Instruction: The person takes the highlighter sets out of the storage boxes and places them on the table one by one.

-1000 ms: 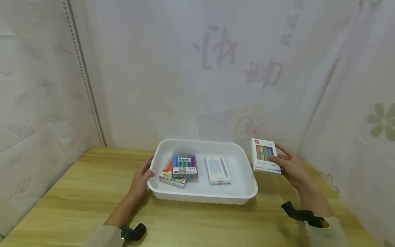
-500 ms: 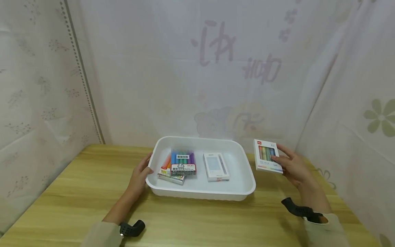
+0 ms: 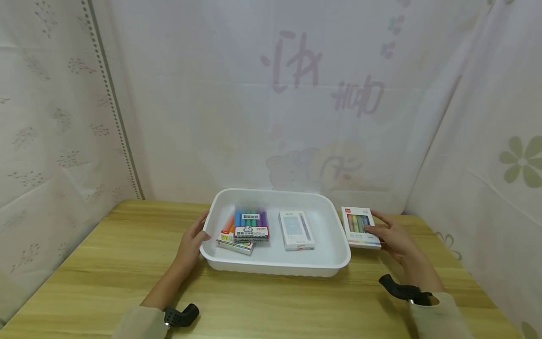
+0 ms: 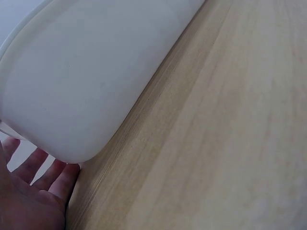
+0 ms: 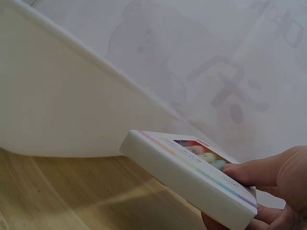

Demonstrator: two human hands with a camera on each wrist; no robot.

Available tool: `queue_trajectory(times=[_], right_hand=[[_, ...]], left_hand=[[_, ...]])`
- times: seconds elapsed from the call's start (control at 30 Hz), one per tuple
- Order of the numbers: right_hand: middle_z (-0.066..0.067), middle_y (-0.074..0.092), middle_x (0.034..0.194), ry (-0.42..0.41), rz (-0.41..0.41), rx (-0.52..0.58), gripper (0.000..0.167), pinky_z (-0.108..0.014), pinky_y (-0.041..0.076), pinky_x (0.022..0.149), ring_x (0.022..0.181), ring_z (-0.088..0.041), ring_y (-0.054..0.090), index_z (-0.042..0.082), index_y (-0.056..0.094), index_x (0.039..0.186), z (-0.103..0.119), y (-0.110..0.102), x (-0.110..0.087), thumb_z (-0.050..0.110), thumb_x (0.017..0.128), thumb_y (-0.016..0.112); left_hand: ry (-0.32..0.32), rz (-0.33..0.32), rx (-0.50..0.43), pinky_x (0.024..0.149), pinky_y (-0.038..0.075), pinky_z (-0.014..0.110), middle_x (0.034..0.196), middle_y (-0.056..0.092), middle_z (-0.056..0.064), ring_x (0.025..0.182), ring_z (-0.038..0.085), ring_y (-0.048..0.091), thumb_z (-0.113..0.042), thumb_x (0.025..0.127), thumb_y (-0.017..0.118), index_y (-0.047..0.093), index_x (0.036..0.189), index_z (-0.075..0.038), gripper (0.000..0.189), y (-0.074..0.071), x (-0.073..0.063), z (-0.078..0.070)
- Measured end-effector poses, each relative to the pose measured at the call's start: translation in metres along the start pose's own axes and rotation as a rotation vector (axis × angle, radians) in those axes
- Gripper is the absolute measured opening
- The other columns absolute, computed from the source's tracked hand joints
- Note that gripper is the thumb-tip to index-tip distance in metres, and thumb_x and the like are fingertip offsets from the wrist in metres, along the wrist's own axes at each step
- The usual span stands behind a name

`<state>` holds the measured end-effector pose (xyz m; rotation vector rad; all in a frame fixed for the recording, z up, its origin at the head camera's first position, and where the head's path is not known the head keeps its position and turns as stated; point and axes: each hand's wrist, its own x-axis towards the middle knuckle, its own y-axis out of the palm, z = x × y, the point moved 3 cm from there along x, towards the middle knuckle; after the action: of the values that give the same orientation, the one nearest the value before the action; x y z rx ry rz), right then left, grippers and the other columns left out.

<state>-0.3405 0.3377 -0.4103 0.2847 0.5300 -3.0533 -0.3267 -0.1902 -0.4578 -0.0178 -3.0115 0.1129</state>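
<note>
At the right, my right hand [image 3: 394,238] pinches a white windowed box of coloured markers [image 3: 358,228], thumb on its front and fingers behind. The box is tilted, held above the table beside the tray's right wall. In the right wrist view, the box [image 5: 192,175] shows a rainbow stripe and marker ends through its window. My left hand [image 3: 189,245] holds the left side of a white plastic tray [image 3: 275,267], thumb at the rim and fingers against the outer wall. In the left wrist view, those fingers [image 4: 62,182] reach along the tray's underside curve.
Inside the tray, a clear pack of coloured pens [image 3: 251,226] lies partly over another pen box [image 3: 235,246]. A white box [image 3: 296,230] lies right of them. The tray stands on a wood-grain table [image 3: 271,306], with a printed curtain [image 3: 237,108] behind.
My right hand has lowered the marker box and brought it slightly left, close to the tray's right rim. My left hand stays on the tray, whose contents lie as before.
</note>
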Motion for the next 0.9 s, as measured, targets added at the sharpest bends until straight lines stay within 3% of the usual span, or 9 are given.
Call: queue_trajectory(times=[0.17, 0.33, 0.5, 0.77, 0.9], right_hand=[[-0.016, 0.056, 0.129, 0.019, -0.016, -0.083, 0.084, -0.025, 0.059, 0.076, 0.088, -0.006, 0.065, 0.013, 0.013, 0.163, -0.006, 0.005, 0.001, 0.03, 0.099, 0.063], [-0.012, 0.061, 0.121, 0.04, -0.014, -0.101, 0.083, -0.026, 0.059, 0.074, 0.086, -0.008, 0.066, 0.013, 0.016, 0.163, -0.014, 0.009, 0.004, 0.028, 0.098, 0.065], [-0.009, 0.068, 0.113, 0.007, -0.006, -0.135, 0.083, -0.027, 0.059, 0.072, 0.084, -0.009, 0.068, 0.011, 0.018, 0.162, -0.019, 0.012, 0.008, 0.028, 0.097, 0.066], [-0.023, 0.066, 0.123, -0.003, -0.017, -0.183, 0.083, -0.027, 0.058, 0.071, 0.082, -0.011, 0.069, 0.006, 0.019, 0.162, -0.022, 0.017, 0.01, 0.029, 0.097, 0.066], [-0.037, 0.053, 0.139, -0.001, -0.011, -0.184, 0.081, -0.026, 0.058, 0.073, 0.088, -0.011, 0.069, 0.005, 0.019, 0.161, -0.022, 0.02, 0.01, 0.027, 0.098, 0.064]], left_hand=[[0.005, -0.01, 0.016, 0.087, 0.05, 0.015, 0.159, 0.039, 0.024, 0.144, 0.042, 0.042, -0.003, 0.089, 0.045, 0.036, 0.157, -0.012, 0.069, 0.0, -0.001, 0.0], [0.004, -0.009, 0.022, 0.089, 0.049, 0.016, 0.159, 0.039, 0.024, 0.144, 0.042, 0.042, -0.004, 0.089, 0.045, 0.036, 0.157, -0.012, 0.069, 0.001, -0.001, 0.0], [0.002, -0.015, 0.012, 0.087, 0.05, 0.015, 0.159, 0.04, 0.024, 0.143, 0.042, 0.043, -0.004, 0.088, 0.045, 0.037, 0.157, -0.012, 0.069, 0.001, -0.001, -0.001], [-0.001, -0.008, 0.008, 0.088, 0.051, 0.019, 0.159, 0.039, 0.025, 0.142, 0.043, 0.044, -0.004, 0.088, 0.045, 0.036, 0.157, -0.012, 0.07, 0.001, -0.002, -0.002], [-0.005, 0.0, 0.01, 0.089, 0.051, 0.019, 0.16, 0.038, 0.023, 0.145, 0.042, 0.042, -0.005, 0.089, 0.045, 0.035, 0.158, -0.013, 0.07, 0.0, -0.002, -0.002]])
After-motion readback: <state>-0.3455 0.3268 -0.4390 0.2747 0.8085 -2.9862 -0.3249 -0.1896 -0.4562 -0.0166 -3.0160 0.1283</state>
